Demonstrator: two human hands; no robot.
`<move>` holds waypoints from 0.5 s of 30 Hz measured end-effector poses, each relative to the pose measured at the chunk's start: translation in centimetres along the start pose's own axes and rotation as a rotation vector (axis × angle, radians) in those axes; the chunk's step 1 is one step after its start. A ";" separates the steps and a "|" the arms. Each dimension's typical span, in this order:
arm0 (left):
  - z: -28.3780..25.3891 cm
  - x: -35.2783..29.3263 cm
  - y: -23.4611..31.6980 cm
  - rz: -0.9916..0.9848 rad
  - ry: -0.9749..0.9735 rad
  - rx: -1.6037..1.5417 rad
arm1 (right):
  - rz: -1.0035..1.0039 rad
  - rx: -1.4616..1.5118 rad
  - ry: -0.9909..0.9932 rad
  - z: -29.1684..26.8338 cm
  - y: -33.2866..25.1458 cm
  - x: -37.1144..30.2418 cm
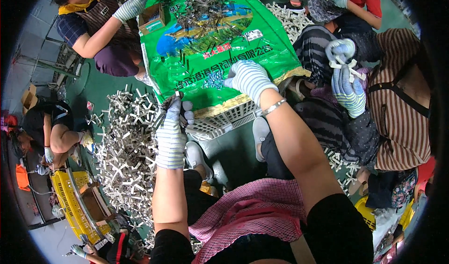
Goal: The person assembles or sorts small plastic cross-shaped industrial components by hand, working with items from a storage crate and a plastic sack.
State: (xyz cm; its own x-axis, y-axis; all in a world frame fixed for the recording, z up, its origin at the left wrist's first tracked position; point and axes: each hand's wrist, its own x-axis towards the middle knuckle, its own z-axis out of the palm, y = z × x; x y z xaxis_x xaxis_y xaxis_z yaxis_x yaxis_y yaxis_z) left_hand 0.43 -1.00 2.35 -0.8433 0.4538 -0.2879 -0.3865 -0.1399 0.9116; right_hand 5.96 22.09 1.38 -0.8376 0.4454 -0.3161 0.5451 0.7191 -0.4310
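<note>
My left hand [171,137], in a striped white glove with grey fingertips, is closed around small dark parts [166,104] at the near left edge of a green printed sack [280,53]. The sack covers a work surface before me. My right hand [252,80], gloved alike, rests low over the sack with its fingertips together, beside a small heap of thin blue pieces [213,80]. Whatever lies between those fingertips is too small to make out. Farther back on the sack spreads a pile of thin dark pieces [206,9].
Pale branched parts [124,156] lie heaped on the floor at left; more [285,23] lie behind the sack. A small open box [152,18] stands at its far left. Co-workers sit around; one gloved hand [348,93] at right holds a pale part. A yellow crate [75,205] stands lower left.
</note>
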 end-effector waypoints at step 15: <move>0.6 -0.7 -0.2 0.015 -0.023 0.000 | -0.077 -0.133 0.140 0.5 -0.7 -1.1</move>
State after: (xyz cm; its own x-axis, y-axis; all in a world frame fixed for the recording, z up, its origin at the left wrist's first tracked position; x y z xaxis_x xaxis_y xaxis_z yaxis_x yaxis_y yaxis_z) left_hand 1.31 -0.72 2.57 -0.8404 0.4714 -0.2675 -0.3740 -0.1471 0.9157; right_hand 6.51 20.80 1.58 -0.8783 0.4497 -0.1624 0.4779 0.8137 -0.3311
